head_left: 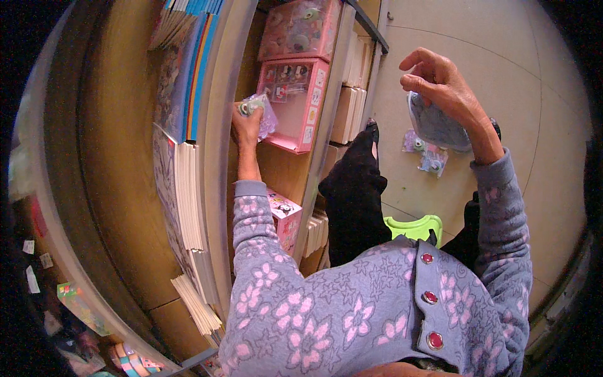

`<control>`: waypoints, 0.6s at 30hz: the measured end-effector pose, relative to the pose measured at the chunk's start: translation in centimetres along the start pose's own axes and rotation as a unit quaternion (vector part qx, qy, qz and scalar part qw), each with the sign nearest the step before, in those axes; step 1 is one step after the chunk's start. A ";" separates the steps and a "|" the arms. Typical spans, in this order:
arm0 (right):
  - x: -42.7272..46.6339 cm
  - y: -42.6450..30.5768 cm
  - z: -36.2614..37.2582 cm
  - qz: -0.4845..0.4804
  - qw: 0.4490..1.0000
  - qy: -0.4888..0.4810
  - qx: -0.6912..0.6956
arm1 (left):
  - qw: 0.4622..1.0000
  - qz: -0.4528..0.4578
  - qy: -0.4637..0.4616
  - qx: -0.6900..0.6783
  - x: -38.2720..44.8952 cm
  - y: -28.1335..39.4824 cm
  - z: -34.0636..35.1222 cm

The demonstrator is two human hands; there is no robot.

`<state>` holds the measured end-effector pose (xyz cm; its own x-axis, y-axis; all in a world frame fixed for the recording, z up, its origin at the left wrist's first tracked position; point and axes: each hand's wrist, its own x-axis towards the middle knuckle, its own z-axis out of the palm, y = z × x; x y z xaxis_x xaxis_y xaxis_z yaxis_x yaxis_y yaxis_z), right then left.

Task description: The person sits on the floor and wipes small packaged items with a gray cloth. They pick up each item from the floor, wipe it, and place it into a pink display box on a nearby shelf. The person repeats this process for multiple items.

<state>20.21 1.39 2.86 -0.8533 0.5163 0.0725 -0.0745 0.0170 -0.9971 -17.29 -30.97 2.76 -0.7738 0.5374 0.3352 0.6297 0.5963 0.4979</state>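
My left hand [246, 123] reaches into a shelf compartment and grips a small clear packet [266, 118] with a pale green round item in it. Right beside it, an open-fronted pink box [294, 127] lies in the compartment, with several small packets at its far end. Over the floor, my right hand [435, 85] has its fingers curled, with a blue-grey cloth [440, 123] hanging from under the palm. The thumb and forefinger have a gap between them. Below the cloth, small packets [431, 160] with pastel printing lie on the tiles.
A second pink box [301, 30] with a clear window stands beyond the open one. Another pink printed box [285, 219] sits nearer my body. Books [188, 193] line the upper shelf [219, 155]. A lime-green plastic stool [417, 226] is beneath me, between my black-trousered legs.
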 end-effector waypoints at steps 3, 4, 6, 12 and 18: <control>-0.1 -0.1 0.3 -0.005 1.000 0.001 0.012 | 0.993 -0.110 -0.049 -0.007 0.9 -1.4 -0.3; -0.1 -0.1 0.3 -0.007 1.000 0.002 0.017 | 0.990 -0.130 -0.056 -0.016 0.9 -1.7 -0.3; 0.2 0.3 -0.2 0.003 1.000 -0.019 -0.003 | 0.982 -0.169 -0.071 -0.034 1.2 -1.6 -0.2; 0.3 0.5 -0.2 0.001 1.000 -0.027 -0.006 | 0.962 -0.210 -0.171 -0.014 1.7 -2.4 -0.2; 0.2 0.7 -0.1 -0.007 1.000 -0.015 -0.001 | 0.949 -0.208 -0.238 -0.007 3.5 -2.1 0.1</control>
<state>20.03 1.64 2.14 -0.8677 0.4895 0.0866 -0.0846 0.0262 -0.9961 -21.34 -30.29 2.83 -0.8354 0.4666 -0.2905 0.2723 0.8104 0.5187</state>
